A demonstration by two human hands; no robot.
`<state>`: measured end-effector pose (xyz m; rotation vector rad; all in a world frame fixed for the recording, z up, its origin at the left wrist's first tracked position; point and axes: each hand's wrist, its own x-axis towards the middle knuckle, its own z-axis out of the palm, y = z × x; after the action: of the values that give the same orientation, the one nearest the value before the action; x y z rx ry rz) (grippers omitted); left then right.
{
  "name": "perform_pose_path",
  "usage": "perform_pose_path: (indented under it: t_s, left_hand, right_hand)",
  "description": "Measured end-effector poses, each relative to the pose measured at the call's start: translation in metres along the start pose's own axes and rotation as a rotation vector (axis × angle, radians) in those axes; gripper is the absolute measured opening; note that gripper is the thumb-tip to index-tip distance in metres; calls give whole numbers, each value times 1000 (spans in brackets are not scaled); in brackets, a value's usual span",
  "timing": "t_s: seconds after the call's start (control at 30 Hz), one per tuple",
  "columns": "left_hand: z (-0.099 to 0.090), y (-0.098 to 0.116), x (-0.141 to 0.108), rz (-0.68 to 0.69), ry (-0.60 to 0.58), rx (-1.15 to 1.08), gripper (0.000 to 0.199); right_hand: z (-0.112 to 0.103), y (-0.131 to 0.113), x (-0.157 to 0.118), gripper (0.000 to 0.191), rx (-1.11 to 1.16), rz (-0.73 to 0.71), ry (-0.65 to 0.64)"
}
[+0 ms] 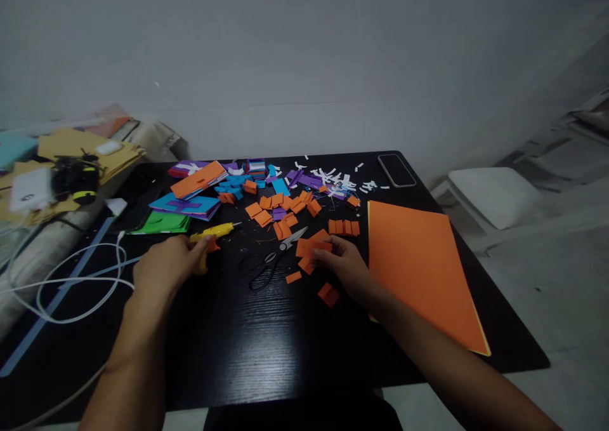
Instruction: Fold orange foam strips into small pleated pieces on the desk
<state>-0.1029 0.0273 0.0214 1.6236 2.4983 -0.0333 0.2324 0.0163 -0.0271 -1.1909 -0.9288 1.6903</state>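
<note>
My left hand [165, 265] is closed around a yellow glue gun [215, 232], its nozzle pointing right over the black table. An orange paper piece [314, 247] is pinched between the thumb and fingers of my right hand [351, 267]. Just left of that hand lie black-handled scissors [272, 265] with their blades toward the paper. A small folded orange piece [328, 294] and a short orange strip [294, 277] rest near my right hand. Beyond the scissors are several small folded orange pieces [261, 215], loosely scattered.
A stack of orange sheets [419, 266] covers the right side. Behind it lies a phone [396, 170]. White paper scraps [335, 178], blue and purple pieces, and folded blue [185, 204] and green paper [162, 222] occupy the back. A white cable [78, 247] loops at left.
</note>
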Motion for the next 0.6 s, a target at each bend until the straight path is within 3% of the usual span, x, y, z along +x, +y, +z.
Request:
perform_pose_path:
  t_s: [0.17,0.43,0.53,0.6]
  left_hand:
    - [12,-7,5,95,-49,-34,66]
    - [10,-3,14,48,-118,-138,56]
    - [8,1,9,62,-94,-329,52]
    - [8,5,4,118,-42,-569,51]
  right_hand:
    - [1,-1,0,29,27,-4,12]
    - [1,-1,4,28,12,-4,61]
    - [0,0,5,28,3,-6,78]
    - [0,1,5,31,9,-12,70]
